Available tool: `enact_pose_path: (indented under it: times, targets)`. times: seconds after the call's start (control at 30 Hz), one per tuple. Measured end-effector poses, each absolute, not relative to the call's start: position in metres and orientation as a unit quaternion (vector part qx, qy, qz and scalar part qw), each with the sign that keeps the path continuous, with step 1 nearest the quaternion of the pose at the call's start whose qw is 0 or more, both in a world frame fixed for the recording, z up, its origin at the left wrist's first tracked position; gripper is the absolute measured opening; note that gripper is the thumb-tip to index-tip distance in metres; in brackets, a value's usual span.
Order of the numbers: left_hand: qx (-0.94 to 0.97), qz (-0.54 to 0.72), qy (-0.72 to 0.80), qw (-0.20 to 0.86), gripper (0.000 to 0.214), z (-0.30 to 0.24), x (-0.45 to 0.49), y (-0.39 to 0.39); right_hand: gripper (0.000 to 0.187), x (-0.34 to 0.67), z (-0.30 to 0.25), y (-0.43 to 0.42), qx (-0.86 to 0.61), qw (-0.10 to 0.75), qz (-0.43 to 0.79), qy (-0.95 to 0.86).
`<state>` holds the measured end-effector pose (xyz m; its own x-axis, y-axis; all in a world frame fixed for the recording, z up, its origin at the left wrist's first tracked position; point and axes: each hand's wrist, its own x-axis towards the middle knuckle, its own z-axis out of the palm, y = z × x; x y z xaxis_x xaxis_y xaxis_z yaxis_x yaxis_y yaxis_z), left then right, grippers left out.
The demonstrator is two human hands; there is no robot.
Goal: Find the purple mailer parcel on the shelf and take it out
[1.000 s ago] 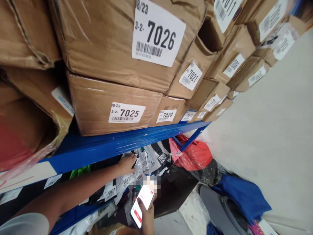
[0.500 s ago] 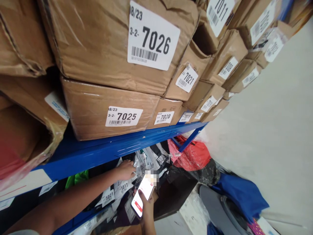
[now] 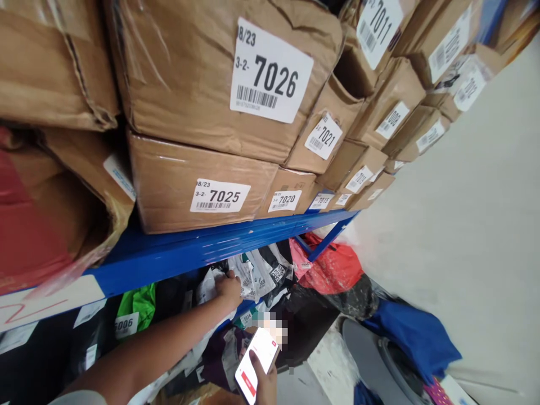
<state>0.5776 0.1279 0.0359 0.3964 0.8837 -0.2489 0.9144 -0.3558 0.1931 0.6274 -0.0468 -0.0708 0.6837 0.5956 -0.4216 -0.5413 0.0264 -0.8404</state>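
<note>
Phone point(image 3: 258, 364) lower; left hand point(image 3: 229, 289) shifted along packets point(image 3: 258, 272).

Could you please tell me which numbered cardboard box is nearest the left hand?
Box 7025, on the blue shelf just above the left hand, beneath box 7026; box 7020 stands further right.

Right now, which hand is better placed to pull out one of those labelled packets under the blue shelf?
Probably the left hand: its fingers rest on the labelled packets beneath the blue shelf. The right hand is lower, away from them, and full with a phone.
</note>
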Motion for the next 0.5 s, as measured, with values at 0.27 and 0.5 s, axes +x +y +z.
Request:
enact_pose_path:
  times: [0.27,0.5]
  targets:
    - [0.875,0.031,0.458,0.155,0.044,0.055,0.497,0.101,0.064,0.619,-0.080,-0.060,-0.584,0.706,0.400,-0.017]
    - [0.792,0.103,0.568,0.197,0.045,-0.021,0.467,0.061,0.068,0.608,-0.097,-0.059,-0.606,0.685,0.404,-0.031]
